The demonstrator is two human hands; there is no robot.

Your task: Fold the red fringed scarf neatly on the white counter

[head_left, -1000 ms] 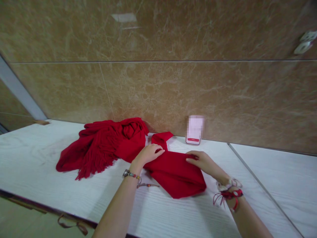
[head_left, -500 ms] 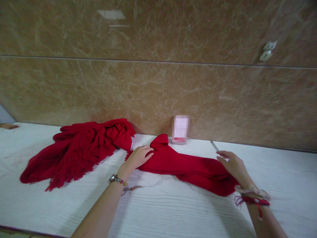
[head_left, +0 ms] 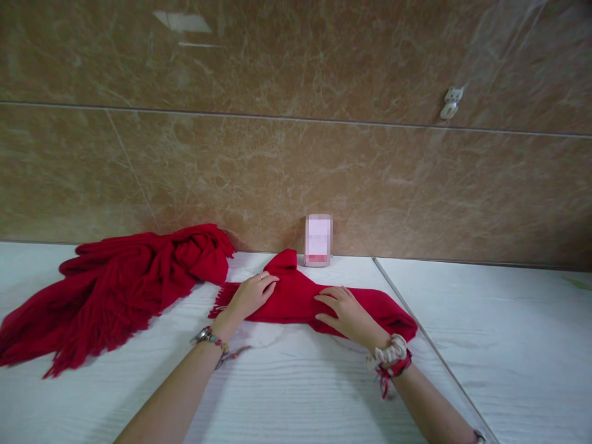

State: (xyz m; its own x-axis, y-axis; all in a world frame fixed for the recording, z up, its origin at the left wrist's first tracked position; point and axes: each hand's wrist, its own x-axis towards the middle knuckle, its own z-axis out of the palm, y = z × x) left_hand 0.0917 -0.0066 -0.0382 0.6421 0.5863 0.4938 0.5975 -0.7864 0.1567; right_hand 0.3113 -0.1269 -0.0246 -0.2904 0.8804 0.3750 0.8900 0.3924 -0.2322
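Observation:
A red scarf (head_left: 291, 299) lies folded lengthwise across the white surface, with its fringe at the left end and a raised fold at the back. My left hand (head_left: 253, 296) rests flat on it near the fringe, fingers extended. Across its middle lies my right hand (head_left: 349, 314), palm down with fingers spread. A second red fringed scarf (head_left: 139, 277), bunched in a loose heap, sits to the left, apart from my hands.
A small pale box-like item (head_left: 318, 240), blurred out, stands against the brown marbled wall (head_left: 259, 172). The white tabletop (head_left: 287, 382) has a seam running diagonally at the right. A white cat-shaped hook (head_left: 452, 103) is fixed on the wall.
My right hand has moved left from the scarf's right end onto its middle. My left hand stays near the fringe. The camera view has shifted slightly.

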